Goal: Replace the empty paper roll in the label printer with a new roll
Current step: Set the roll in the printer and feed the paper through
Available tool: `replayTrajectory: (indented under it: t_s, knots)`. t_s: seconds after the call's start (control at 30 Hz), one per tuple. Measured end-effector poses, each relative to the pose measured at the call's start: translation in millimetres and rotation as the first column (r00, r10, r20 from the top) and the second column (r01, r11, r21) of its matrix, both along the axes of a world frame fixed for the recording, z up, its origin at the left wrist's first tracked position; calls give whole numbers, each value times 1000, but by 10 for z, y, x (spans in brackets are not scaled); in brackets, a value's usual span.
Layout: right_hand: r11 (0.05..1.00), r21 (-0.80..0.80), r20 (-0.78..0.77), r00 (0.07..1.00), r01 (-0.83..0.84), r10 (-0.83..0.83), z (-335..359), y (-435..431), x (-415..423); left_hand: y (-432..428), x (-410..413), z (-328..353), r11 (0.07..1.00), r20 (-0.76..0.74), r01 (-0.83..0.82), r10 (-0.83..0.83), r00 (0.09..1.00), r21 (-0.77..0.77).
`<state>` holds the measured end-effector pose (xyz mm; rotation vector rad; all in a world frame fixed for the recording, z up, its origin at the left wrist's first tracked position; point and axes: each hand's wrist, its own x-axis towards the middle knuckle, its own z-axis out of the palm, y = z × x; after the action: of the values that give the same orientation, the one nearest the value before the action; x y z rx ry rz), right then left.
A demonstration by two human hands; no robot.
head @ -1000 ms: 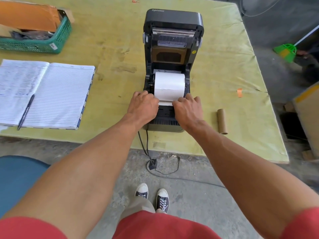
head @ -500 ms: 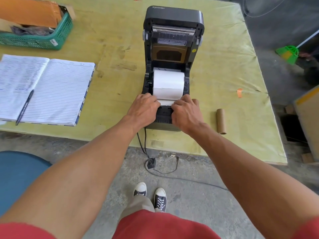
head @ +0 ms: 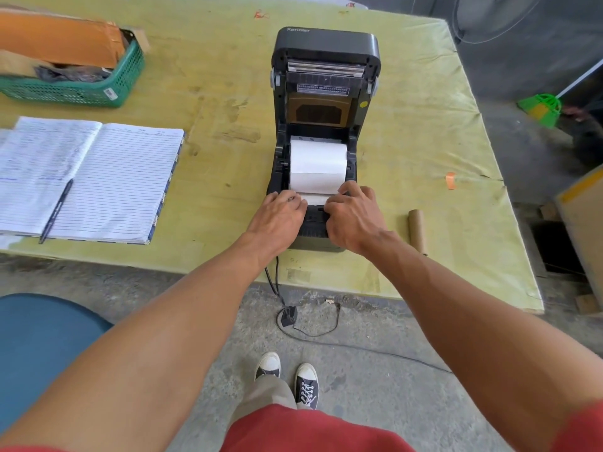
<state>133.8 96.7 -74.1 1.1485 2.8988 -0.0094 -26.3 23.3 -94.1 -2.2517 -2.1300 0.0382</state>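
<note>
The black label printer [head: 326,53] stands on the table with its lid raised. A new white paper roll [head: 318,164] sits in its bay, and the loose end of the paper [head: 315,199] lies forward over the front. My left hand [head: 277,216] has bent fingers on the left side of that loose end. On the right side my right hand [head: 354,216] holds it down with curled fingers, its thumb by the front slot. The fingertips hide the paper's edges. The empty brown cardboard core [head: 417,230] lies on the table to the printer's right.
An open lined notebook [head: 107,177] with a pen [head: 55,212] lies at the left. A green basket [head: 85,89] holding an orange envelope stands at the back left. The printer's cable [head: 277,288] hangs over the table's front edge to the floor. A blue stool [head: 39,337] is at the lower left.
Both hands have slid a little toward the middle of the printer's front, staying on the paper's loose end. The roll and the lid have not moved.
</note>
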Motion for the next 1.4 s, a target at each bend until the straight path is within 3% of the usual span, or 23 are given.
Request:
replayTrajectory:
  t_s: [0.2,0.47,0.73,1.07,1.4]
  knots:
    - [997,-68,33,999,33,-31,-34,-71,-131,-68,6,12,999,-25,-6,4,1000,-51]
    - [977,-172,-118,982,127,-149,-185,-157,17,-124,-13,42,996,23,-7,9,1000,-83]
    - [955,-274,-200,964,118,-176,-34,-20,-6,-78,-17,169,994,107,-75,83,991,-77]
    - [982,-133,-111,983,134,-149,26,139,-157,161,64,294,981,87,-192,193,977,-28]
    - [999,38,-20,1000,17,-17,40,106,-178,121,32,186,996,11,-81,81,997,21]
